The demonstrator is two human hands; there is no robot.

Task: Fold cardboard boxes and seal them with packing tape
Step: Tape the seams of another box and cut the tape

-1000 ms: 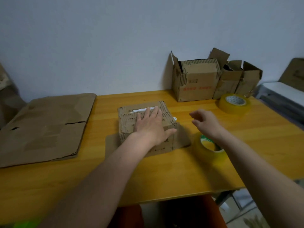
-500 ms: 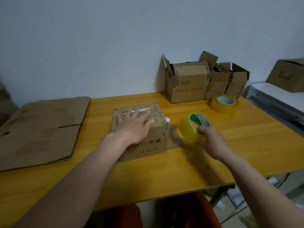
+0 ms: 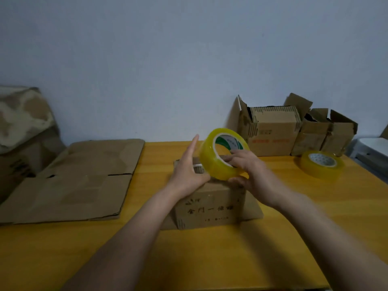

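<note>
A small closed cardboard box with printed characters on its front stands in the middle of the yellow wooden table. Above its top hangs a yellow roll of packing tape, tilted on edge. My right hand grips the roll, fingers through its core and thumb under the rim. My left hand is raised beside the roll's left side, fingers straight and apart, thumb touching the roll's lower edge. Both hands hide most of the box top.
A flattened sheet of cardboard lies on the left of the table. Open cardboard boxes stand against the wall at the back right. A second tape roll lies flat at the right. A crumpled brown pile sits far left.
My right hand has carried the tape roll up and left over the box. My left hand has lifted off the box top and come up against the roll.
</note>
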